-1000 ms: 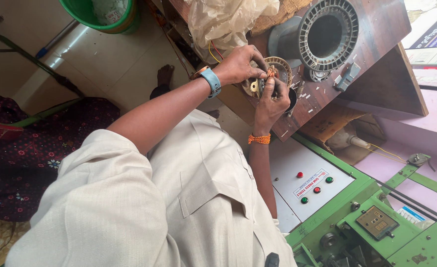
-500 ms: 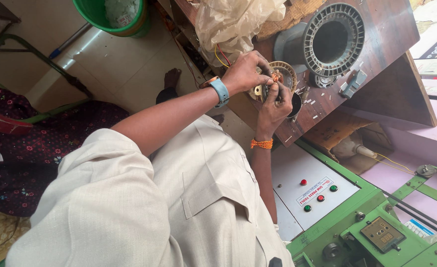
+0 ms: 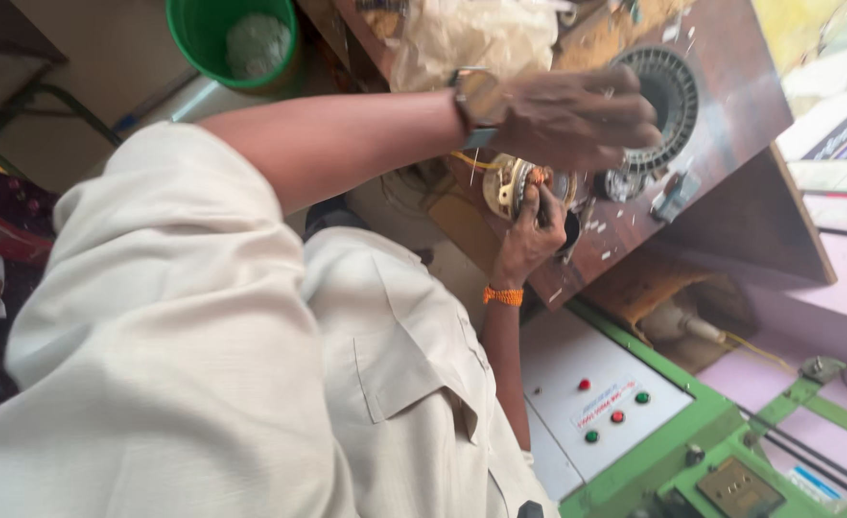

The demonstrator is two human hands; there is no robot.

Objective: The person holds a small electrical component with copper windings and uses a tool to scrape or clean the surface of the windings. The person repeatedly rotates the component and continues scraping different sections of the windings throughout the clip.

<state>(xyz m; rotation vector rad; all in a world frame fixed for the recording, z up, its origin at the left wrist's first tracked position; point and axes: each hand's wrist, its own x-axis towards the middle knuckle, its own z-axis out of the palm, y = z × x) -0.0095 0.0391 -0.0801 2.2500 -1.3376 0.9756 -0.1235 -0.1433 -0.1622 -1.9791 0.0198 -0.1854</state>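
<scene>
Head view, looking down over a cream shirt (image 3: 203, 384) toward a brown wooden bench (image 3: 730, 144).

Small round wound stator (image 3: 515, 184), pale metal with copper-coloured winding, held at the near edge of the bench, between both hands.

Upper hand, taken as the left hand (image 3: 577, 117): wristwatch at the wrist, knuckles up, fingers curled down over the far side of the stator; blurred, so exact contact cannot be told. Not spread.

Lower hand, taken as the right hand (image 3: 531, 240): orange thread band at the wrist, reaching up from below, fingertips closed in a pinch on the winding at the stator's near side.

Larger ring-shaped stator core (image 3: 668, 105), dark and slotted, lying flat on the bench just beyond the left hand. Crumpled plastic sheet (image 3: 481, 38) on the bench behind the wrist. Small scraps scattered on the bench surface near the core.

Green bucket (image 3: 236, 43) on the floor, well apart from the hands. Green machine frame (image 3: 711, 451) below the bench, carrying a white control panel (image 3: 606, 403) with red and green buttons.
</scene>
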